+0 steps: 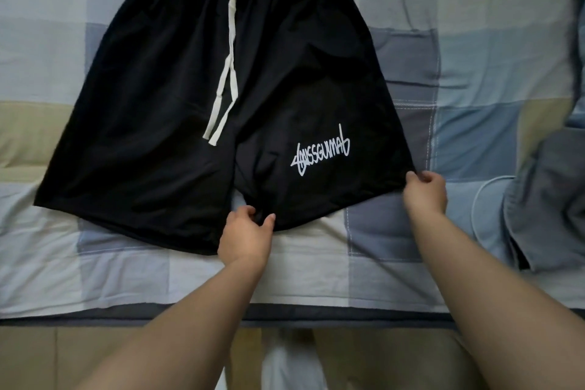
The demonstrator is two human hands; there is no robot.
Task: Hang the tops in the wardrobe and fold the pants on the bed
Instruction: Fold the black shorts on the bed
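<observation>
Both bare arms reach forward toward 12 o'clock; the left hand and right hand each pinch the shorts' hem.

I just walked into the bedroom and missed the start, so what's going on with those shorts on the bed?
A person is laying a pair of black shorts flat on the checked bedspread, waistband away from them and white drawstring trailing down the front. The left hand pinches the hem of the printed leg at its inner corner, and the right hand pinches that hem's outer corner. The shorts are spread out, not yet folded.
</observation>
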